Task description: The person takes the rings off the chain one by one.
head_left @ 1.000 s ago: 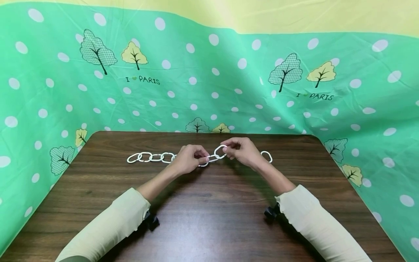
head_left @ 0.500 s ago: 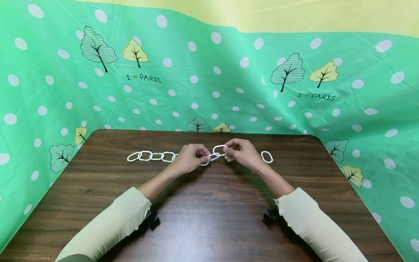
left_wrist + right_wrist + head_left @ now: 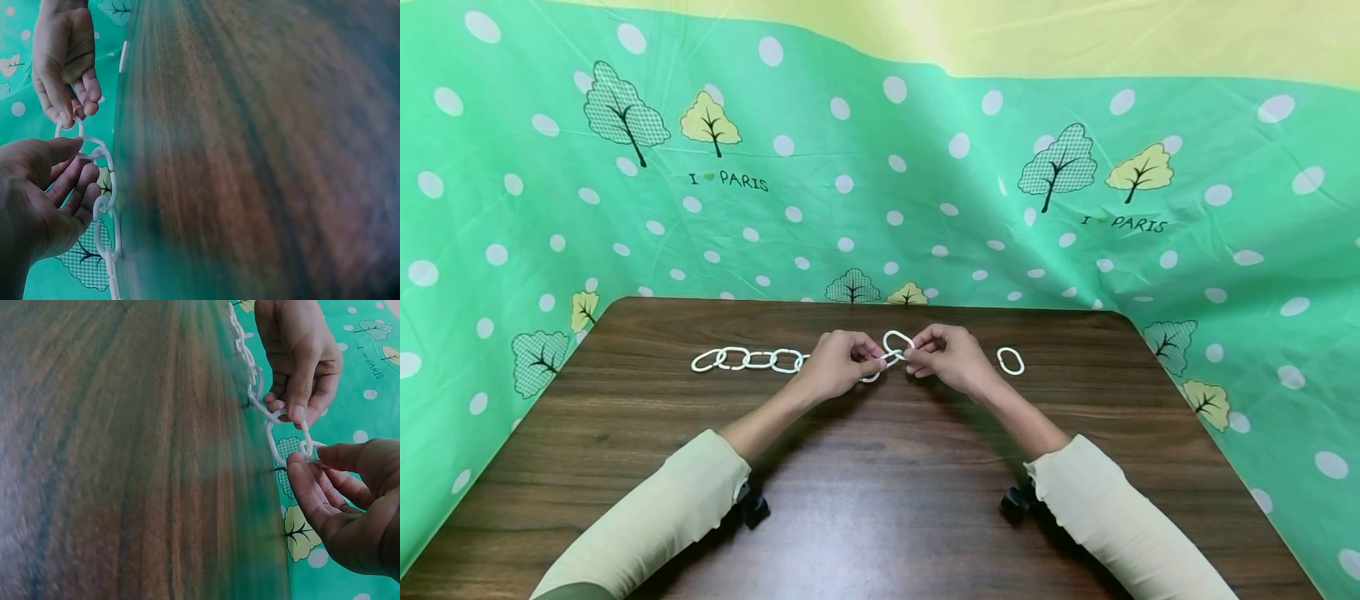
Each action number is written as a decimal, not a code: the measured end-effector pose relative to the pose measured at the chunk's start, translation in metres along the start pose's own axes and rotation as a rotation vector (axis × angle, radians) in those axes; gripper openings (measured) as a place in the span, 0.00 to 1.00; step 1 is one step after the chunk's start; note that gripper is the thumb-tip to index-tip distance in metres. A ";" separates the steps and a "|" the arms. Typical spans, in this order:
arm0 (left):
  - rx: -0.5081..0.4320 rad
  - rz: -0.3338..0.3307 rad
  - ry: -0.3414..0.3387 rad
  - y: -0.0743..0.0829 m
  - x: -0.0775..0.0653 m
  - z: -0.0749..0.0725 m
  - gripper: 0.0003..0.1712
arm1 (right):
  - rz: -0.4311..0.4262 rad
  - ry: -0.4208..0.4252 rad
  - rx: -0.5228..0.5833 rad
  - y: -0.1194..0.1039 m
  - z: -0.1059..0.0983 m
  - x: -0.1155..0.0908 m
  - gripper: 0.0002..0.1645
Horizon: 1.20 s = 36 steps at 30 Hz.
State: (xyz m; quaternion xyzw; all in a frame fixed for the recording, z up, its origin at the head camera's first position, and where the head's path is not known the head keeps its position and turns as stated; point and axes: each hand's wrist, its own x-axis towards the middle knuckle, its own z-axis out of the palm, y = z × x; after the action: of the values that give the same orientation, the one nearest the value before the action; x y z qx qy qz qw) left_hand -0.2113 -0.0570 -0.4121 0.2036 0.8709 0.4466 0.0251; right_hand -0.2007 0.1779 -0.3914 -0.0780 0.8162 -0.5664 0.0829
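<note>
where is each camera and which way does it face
Head: worn on the head, facing forward and down over the brown wood-grain table; bare left hand, right hand and cream cloth sleeves show.
Left wrist: worn there, facing that hand's work; both hands show.
Right wrist: worn there, facing that hand's work; both hands show.
Wrist views share the white oval-link chain.

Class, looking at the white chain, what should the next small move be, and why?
Probably the right grip should gently work the raised link fully onto the chain while the left grip holds steady. The left grip pinches the chain near one end, and the raised link crosses it between the two; whether they are fully joined is hard to tell.
</note>
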 end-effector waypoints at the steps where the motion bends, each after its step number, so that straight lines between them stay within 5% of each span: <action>1: 0.002 0.002 0.005 0.000 0.000 0.000 0.02 | -0.004 -0.003 0.003 0.000 0.001 0.000 0.09; 14: 0.002 0.012 0.063 0.002 -0.001 0.002 0.04 | -0.043 -0.038 -0.006 -0.001 0.010 -0.002 0.08; 36: 0.013 0.018 0.058 0.002 -0.001 0.002 0.04 | -0.003 -0.033 0.067 -0.005 0.011 -0.005 0.08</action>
State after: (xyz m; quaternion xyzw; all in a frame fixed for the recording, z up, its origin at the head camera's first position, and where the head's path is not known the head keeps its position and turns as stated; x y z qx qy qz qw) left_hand -0.2093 -0.0544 -0.4118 0.1985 0.8722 0.4471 -0.0055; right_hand -0.1934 0.1669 -0.3903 -0.0859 0.7954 -0.5920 0.0977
